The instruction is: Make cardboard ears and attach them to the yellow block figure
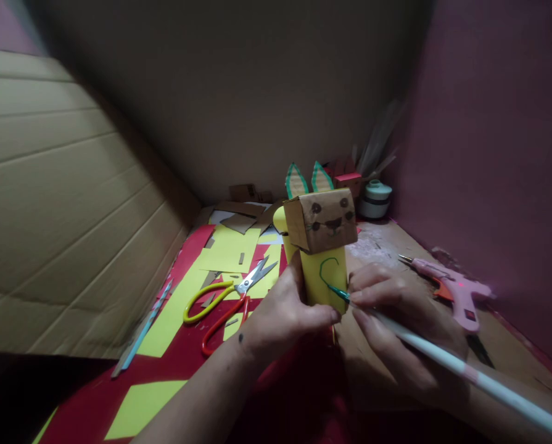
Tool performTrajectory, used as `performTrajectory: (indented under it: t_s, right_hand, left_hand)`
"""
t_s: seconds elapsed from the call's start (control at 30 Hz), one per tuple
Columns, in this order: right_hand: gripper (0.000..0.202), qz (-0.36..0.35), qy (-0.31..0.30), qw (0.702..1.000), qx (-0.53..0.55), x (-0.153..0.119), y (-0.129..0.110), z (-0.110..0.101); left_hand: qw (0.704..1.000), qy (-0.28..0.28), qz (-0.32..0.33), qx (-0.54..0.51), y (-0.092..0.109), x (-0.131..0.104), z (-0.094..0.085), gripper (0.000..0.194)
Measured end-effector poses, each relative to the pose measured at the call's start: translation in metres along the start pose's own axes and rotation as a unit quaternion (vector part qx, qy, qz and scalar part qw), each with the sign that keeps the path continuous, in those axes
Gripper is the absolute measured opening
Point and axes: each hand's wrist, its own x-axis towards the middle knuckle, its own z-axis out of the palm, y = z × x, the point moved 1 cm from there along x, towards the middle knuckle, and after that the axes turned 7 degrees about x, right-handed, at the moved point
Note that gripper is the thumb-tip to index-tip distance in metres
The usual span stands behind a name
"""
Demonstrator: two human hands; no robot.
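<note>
My left hand (287, 308) is closed round the yellow body of a small cardboard animal figure (325, 262), holding it upright. Its brown box head has a drawn face, and two pointed ears edged in green rise above it. A curved green line runs across the yellow front. Between the fingers of my right hand (396, 327) is a long white-handled paintbrush (424, 343). The green tip of the brush touches the figure at the lower end of that line. Just left of my left hand lie open scissors (238, 290) with yellow and red handles.
Yellow paper pieces (174, 308) and cardboard scraps (238, 213) lie on the red surface at left, beside a blue stick (146, 327). A pink glue gun (456, 290) rests at right. Behind stands a pale lidded jar (375, 200). A large cardboard panel (72, 203) slopes along the left.
</note>
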Motion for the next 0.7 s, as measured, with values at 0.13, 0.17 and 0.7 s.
performTrajectory:
  t_s: [0.13, 0.17, 0.7]
  right_hand:
    - [0.033, -0.001, -0.016, 1.0, 0.0, -0.0008, 0.0019, -0.0041]
    - [0.032, -0.001, -0.017, 1.0, 0.001, -0.001, 0.0025, -0.0045]
    - [0.023, 0.012, 0.044, 0.999, 0.025, 0.0002, -0.0012, 0.0033]
  left_hand:
    - [1.0, -0.005, -0.001, -0.004, -0.0007, -0.0002, -0.0001, 0.059]
    - [1.0, -0.006, -0.001, -0.007, -0.0009, -0.0003, -0.0001, 0.058]
    - [0.999, -0.006, -0.01, -0.039, -0.0039, -0.0003, -0.0005, 0.062]
